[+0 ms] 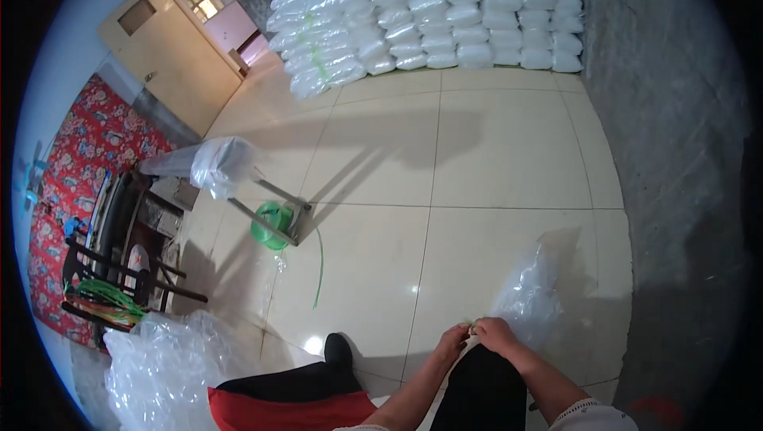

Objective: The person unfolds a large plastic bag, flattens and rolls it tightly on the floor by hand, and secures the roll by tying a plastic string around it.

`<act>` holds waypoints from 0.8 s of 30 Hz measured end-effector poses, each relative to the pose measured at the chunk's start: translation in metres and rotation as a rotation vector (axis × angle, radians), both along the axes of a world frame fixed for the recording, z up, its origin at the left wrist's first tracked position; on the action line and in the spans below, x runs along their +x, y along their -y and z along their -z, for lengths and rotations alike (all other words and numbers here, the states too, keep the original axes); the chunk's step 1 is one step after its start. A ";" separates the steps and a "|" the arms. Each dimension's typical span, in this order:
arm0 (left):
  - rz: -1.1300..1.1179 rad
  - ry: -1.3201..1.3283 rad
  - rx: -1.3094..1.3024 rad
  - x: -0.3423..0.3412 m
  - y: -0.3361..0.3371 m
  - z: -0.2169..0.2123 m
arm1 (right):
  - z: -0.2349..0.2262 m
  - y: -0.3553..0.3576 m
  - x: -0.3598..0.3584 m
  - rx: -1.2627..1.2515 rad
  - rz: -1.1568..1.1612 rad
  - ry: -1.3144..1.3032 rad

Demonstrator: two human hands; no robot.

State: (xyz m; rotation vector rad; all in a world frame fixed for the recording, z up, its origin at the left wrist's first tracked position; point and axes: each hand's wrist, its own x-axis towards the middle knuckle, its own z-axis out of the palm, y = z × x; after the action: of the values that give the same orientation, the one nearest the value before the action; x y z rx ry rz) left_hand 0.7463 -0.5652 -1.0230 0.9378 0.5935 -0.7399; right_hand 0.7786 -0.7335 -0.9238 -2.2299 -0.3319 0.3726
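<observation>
My left hand (pixel 455 339) and my right hand (pixel 495 336) meet above my black-clad knee, fingers closed and pinched together. A small pale bit shows between the fingertips, too small to name. Just beyond and beside my right hand a clear plastic bag (pixel 530 294) stands crumpled, its top narrowing to a point. The right hand covers part of its near side, so I cannot tell whether the bag is in my fingers.
A heap of clear plastic bags (pixel 171 359) lies at left. Beyond it are a dark chair (pixel 119 272) with green strings and a stand (pixel 270 191) draped in plastic, with a green roll (pixel 273 224). Filled clear bags (pixel 429 18) are stacked along the back; a grey wall (pixel 675 153) is at right.
</observation>
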 end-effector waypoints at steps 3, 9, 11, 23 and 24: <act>-0.076 -0.057 0.381 0.003 0.000 0.032 | -0.008 0.006 -0.008 -0.039 -0.115 0.293; -0.148 0.045 0.390 -0.005 0.010 0.053 | -0.006 0.007 -0.003 -0.085 -0.025 -0.073; -0.270 0.004 0.406 -0.006 0.017 0.044 | -0.009 0.002 0.014 0.644 0.335 -0.822; 0.348 0.078 1.083 0.000 0.018 0.055 | -0.054 0.049 -0.026 0.480 0.341 -0.554; 0.391 0.142 1.171 -0.001 0.012 0.059 | -0.055 0.050 -0.039 0.530 0.254 -0.389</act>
State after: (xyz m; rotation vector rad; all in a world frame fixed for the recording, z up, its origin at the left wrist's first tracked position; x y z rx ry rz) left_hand 0.7454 -0.5771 -1.0818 2.2165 0.7234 -0.6276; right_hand 0.7399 -0.7836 -0.8684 -1.6118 0.0611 0.5022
